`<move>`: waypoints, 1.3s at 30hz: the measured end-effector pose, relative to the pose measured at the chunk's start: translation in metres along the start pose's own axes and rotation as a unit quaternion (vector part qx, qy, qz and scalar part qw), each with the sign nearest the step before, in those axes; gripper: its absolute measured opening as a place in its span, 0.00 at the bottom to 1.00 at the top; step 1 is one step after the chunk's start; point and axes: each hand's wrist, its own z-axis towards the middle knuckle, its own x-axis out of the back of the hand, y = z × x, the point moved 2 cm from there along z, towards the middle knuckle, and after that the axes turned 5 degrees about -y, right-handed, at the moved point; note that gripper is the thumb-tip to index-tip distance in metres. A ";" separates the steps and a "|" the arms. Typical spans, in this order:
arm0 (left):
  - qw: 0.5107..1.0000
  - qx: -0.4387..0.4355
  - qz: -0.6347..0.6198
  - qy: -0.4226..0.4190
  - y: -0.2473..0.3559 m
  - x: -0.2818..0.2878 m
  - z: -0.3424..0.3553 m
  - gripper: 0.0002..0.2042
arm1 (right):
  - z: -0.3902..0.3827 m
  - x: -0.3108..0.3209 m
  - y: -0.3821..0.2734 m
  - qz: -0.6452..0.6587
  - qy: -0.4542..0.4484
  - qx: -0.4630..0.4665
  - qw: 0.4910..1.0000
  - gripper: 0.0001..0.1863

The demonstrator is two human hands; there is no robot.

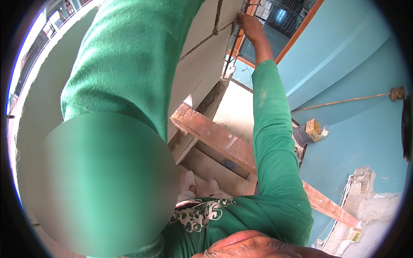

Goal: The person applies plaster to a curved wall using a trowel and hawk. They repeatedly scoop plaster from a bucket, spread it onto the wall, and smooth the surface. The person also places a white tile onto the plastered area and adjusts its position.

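Note:
My left arm, in a green sleeve (129,56), stretches up past the top edge, so my left hand is out of sight. Ahead and to the right, my right hand (253,29) reaches to the edge of a pale block wall (202,69). Its fingers are bent and bunched against that edge, beside thin dark metal rods (231,53) that run along it. What sits between the fingers is too small to make out. Dark joint lines cross the wall's blocks, and my left sleeve hides part of it.
A reddish wooden plank (215,135) crosses below my arms, above steps (211,167) where my feet stand. Right are a light-blue wall (344,56), an orange-framed opening (297,32), a long-handled brush (344,100), a cardboard box (315,130) and broken plaster (365,206).

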 end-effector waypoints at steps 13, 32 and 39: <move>0.988 -0.093 -0.004 0.126 -0.030 -0.020 0.035 0.25 | -0.018 -0.001 -0.031 -0.096 -0.012 -0.002 0.995 0.24; 0.991 -0.114 0.005 0.065 0.005 -0.016 0.030 0.36 | -0.026 0.004 -0.035 -0.303 0.017 0.147 0.942 0.17; 0.984 -0.145 0.063 0.086 -0.004 -0.017 0.044 0.29 | -0.027 0.000 -0.042 -0.278 0.005 0.110 0.954 0.21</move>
